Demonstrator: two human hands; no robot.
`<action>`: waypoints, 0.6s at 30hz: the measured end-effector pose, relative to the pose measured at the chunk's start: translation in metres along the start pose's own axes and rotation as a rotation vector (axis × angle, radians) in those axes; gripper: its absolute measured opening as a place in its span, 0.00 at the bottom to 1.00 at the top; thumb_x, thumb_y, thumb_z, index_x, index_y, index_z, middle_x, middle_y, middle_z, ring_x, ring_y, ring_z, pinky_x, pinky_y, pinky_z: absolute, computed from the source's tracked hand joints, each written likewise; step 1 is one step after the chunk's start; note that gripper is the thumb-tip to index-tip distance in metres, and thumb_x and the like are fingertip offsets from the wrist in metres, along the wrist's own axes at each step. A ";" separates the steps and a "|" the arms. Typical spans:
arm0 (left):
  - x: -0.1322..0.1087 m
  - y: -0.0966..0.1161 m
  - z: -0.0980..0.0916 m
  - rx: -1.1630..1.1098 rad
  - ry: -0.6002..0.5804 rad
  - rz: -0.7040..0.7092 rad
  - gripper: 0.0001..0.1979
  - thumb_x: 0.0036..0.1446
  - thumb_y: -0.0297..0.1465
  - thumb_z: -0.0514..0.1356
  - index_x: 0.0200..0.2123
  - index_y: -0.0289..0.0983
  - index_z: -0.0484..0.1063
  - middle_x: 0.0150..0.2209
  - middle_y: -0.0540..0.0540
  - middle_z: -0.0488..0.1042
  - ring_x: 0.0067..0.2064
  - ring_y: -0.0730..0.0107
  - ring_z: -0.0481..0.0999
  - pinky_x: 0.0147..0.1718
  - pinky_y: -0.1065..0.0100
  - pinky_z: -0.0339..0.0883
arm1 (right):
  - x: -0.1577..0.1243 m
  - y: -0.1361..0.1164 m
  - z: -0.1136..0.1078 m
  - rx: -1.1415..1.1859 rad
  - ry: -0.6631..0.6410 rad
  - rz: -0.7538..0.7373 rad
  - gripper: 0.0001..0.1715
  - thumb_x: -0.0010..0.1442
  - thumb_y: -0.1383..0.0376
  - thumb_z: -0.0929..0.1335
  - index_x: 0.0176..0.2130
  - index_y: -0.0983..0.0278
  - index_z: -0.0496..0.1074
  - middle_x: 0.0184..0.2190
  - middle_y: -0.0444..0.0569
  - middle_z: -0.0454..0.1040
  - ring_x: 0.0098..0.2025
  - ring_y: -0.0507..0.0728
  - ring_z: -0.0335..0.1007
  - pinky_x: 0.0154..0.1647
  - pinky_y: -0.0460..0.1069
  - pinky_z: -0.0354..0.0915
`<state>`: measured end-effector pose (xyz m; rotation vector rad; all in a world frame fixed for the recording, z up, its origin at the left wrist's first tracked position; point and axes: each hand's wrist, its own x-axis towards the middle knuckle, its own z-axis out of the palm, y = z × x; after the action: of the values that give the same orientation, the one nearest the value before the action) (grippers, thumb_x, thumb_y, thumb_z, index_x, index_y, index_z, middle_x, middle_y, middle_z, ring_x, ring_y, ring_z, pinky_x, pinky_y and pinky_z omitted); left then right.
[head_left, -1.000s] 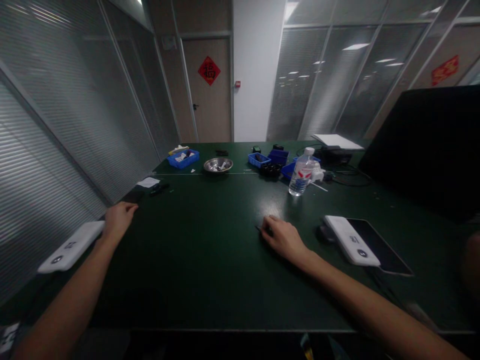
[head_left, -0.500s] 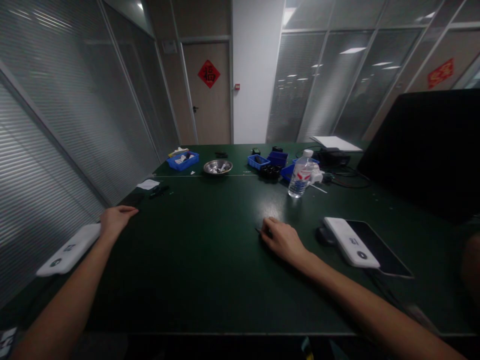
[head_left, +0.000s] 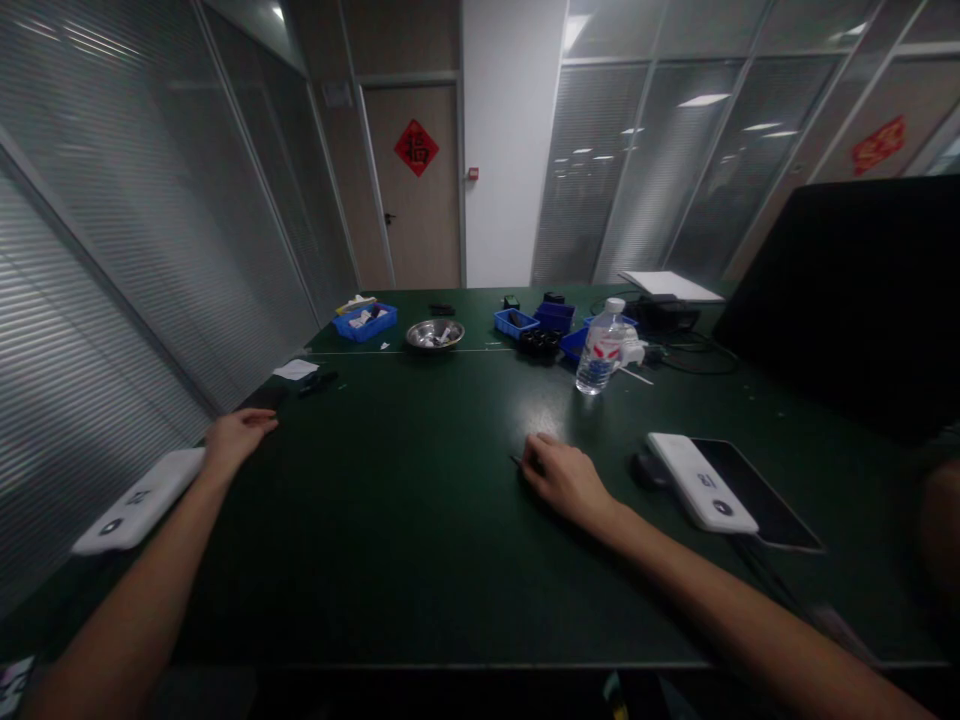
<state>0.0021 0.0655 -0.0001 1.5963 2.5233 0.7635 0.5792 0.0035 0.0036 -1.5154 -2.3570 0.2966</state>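
My right hand (head_left: 564,478) rests on the dark green table (head_left: 390,520), its fingers curled closed. A thin dark pointed stick (head_left: 515,459), pen-like, pokes out to the left of those fingers; the rest of it is hidden. Over at the table's left edge, my left hand (head_left: 238,440) has its fingers pressed together. Just beyond its fingertips lies a dark flat object (head_left: 264,398); whether they touch it or hold something small I cannot tell. Beside the left wrist is a white power bank (head_left: 142,498).
A water bottle (head_left: 598,350) stands beyond my right hand. Farther back are a metal bowl (head_left: 435,336), blue trays (head_left: 365,322) and cables. To the right lie a black mouse (head_left: 649,470), another white power bank (head_left: 701,485), a dark tablet (head_left: 761,490) and a large black monitor (head_left: 855,300).
My left hand's fingers have shifted slightly, bending a little more at the same spot. The right hand stays where it was, and the view has moved a touch.
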 end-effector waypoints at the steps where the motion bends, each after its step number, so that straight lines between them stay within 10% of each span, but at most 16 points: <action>1: -0.001 0.000 0.000 0.021 0.003 -0.015 0.12 0.58 0.31 0.66 0.44 0.32 0.79 0.33 0.51 0.82 0.35 0.67 0.78 0.34 0.71 0.65 | 0.000 0.000 0.000 -0.002 0.001 0.001 0.03 0.67 0.66 0.67 0.42 0.62 0.70 0.42 0.48 0.74 0.36 0.54 0.71 0.35 0.47 0.58; 18: -0.029 0.030 -0.004 0.459 -0.040 0.206 0.17 0.68 0.32 0.50 0.42 0.27 0.77 0.41 0.37 0.76 0.44 0.54 0.75 0.41 0.63 0.65 | -0.001 0.000 -0.001 0.022 -0.011 -0.006 0.02 0.67 0.66 0.67 0.42 0.62 0.70 0.42 0.48 0.74 0.36 0.54 0.71 0.35 0.46 0.58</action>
<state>0.0395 0.0489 0.0108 2.0003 2.6667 0.1576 0.5799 0.0029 0.0045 -1.4998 -2.3586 0.3297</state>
